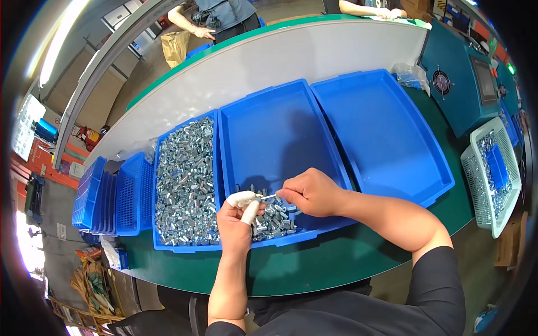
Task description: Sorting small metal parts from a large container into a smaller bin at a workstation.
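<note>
Metallic thin rod [269,196] held in right hand [311,192] | small part [259,197] apparently pinched in left hand [237,217] at rod's tip, above blue tray [262,126] | seemingly being checked or fitted; steady alignment judged needed next

Looks steeply down and forward from the wearer's head, upright and unmirrored, through a wide fisheye lens. Catches the wearer's dark shirt [342,313] very close at the bottom edge, then the left hand [236,217] and right hand [312,193], near, around the centre of the frame. Faces across the green table [185,267] and blue trays [375,126] toward the pale partition [336,50] in the upper part, reaching past to a person [230,17] farther off at the top edge. Bows the grey beam [112,50] at upper left; darkens to black at the corners.
</note>
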A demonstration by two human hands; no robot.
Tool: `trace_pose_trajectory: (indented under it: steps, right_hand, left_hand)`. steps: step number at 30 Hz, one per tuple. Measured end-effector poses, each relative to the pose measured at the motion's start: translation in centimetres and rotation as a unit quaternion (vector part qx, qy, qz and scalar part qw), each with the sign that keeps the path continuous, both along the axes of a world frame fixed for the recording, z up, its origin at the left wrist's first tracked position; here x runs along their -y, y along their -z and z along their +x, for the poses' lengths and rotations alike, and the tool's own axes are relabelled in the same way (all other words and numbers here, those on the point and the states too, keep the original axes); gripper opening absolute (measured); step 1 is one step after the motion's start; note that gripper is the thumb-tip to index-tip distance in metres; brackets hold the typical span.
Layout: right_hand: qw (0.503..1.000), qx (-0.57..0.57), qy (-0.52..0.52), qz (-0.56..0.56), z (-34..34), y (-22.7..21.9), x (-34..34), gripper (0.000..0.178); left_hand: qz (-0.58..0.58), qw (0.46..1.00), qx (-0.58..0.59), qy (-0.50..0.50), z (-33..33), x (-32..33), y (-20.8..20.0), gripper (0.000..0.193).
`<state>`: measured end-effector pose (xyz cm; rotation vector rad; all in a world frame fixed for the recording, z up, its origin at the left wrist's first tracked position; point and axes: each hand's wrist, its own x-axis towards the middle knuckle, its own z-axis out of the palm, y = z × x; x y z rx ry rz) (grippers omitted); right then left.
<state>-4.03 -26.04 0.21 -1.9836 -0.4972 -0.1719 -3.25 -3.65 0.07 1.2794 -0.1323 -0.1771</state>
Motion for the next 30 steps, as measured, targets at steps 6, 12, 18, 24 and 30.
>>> trace_pose_trajectory:
  steps: [6, 12, 18, 24, 30]
  right_hand:
    - [0.99, 0.085, -0.011, -0.108, -0.9, -0.6, -0.1, 0.025]
    - [0.987, 0.098, -0.052, -0.117, -1.4, -1.3, -0.8, 0.026]
    - [0.975, -0.161, -0.135, 0.069, -1.4, -2.2, -0.6, 0.037]
    - [0.962, -0.238, -0.111, 0.08, -1.6, -2.6, -0.8, 0.04]
    - [0.992, -0.077, -0.098, 0.019, -1.5, -2.1, -1.4, 0.035]
  left_hand:
    - [0.125, 0.985, 0.108, 0.045, -1.0, -0.4, 0.1, 0.015]
    - [0.048, 0.992, 0.037, 0.109, -1.4, 0.0, -0.6, 0.013]
    - [0.261, 0.908, 0.319, 0.071, -1.4, 0.0, -1.6, 0.015]
    - [0.271, 0.898, 0.345, 0.031, -1.4, 0.6, -2.3, 0.024]
    - [0.334, 0.862, 0.381, 0.001, -1.6, 0.3, -3.0, 0.018]
